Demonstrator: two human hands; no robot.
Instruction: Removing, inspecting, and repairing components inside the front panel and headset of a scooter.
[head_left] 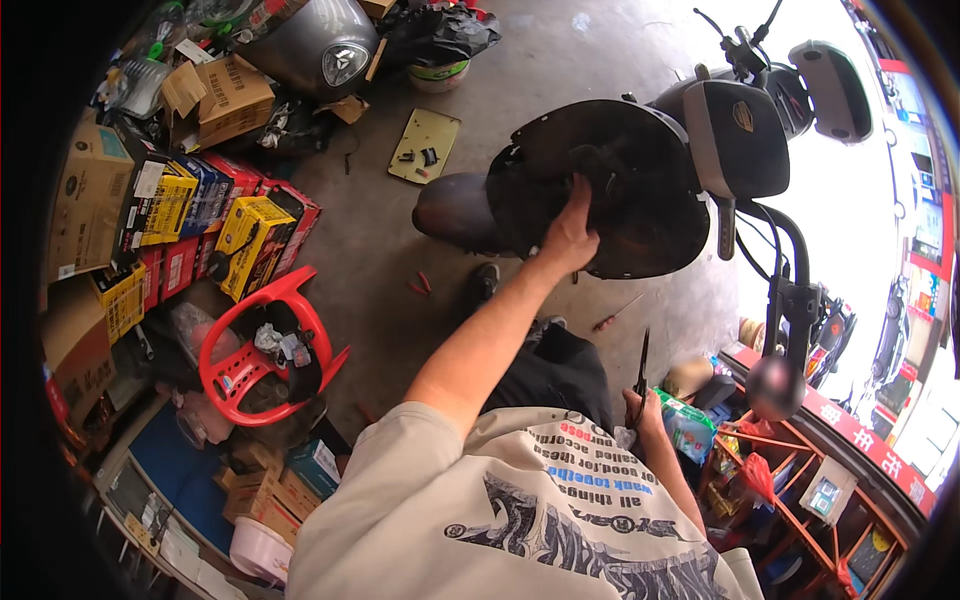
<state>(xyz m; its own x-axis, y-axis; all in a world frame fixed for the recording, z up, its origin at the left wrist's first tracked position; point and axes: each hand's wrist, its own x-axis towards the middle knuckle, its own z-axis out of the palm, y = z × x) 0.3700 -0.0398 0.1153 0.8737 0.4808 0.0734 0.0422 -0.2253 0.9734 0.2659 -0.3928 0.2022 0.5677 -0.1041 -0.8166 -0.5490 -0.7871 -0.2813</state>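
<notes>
In front of me stands a scooter or electric bike with a large, dark, rounded panel (pixel 640 235) at its near side. My left hand (pixel 570 243) reaches onto this panel, one finger stretched along its dark surface; the other fingers are partly hidden. Close to my body on the right, my right hand (pixel 645 408) is closed round the handles of black scissors (pixel 643 365), blades pointing up and away from me. A rounded dark fender (pixel 455 215) sticks out to the left of the panel.
Red-handled pliers (pixel 420 285) and a screwdriver (pixel 612 318) lie on the floor. Beyond them is a shallow tray (pixel 447 130) with small dark parts. A red plastic chair (pixel 225 375) and stacked boxes (pixel 255 240) crowd the left; an orange shelf rack (pixel 790 480) stands lower right.
</notes>
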